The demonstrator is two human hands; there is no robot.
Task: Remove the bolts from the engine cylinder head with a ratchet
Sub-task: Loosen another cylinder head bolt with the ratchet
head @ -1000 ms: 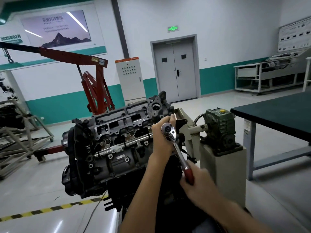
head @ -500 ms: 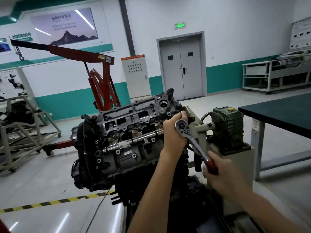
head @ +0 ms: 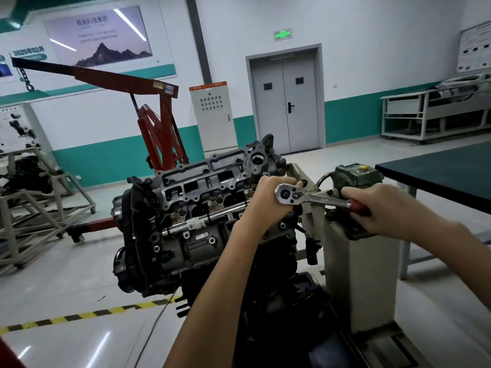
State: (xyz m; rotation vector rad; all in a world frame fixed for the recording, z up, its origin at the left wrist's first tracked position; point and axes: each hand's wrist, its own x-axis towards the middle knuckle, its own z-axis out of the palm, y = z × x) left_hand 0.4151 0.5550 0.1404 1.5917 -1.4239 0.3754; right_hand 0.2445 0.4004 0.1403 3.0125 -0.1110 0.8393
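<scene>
Red-handled ratchet (head: 313, 199): right hand (head: 382, 205) grips its handle, left hand (head: 268, 203) curls round its head.

Training workshop, red engine hoist (head: 156, 120), stand-mounted engine (head: 202, 208)

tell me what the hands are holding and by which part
Both hold the ratchet: the right hand grips its red handle, the left hand curls round just behind its head.

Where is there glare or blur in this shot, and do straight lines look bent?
Head view: ceiling lights streak white on the glossy floor and the wall poster; the ratchet is sharp, its head shiny; the wide lens tilts the door and pillar; the lower engine sinks into shadow.
</scene>
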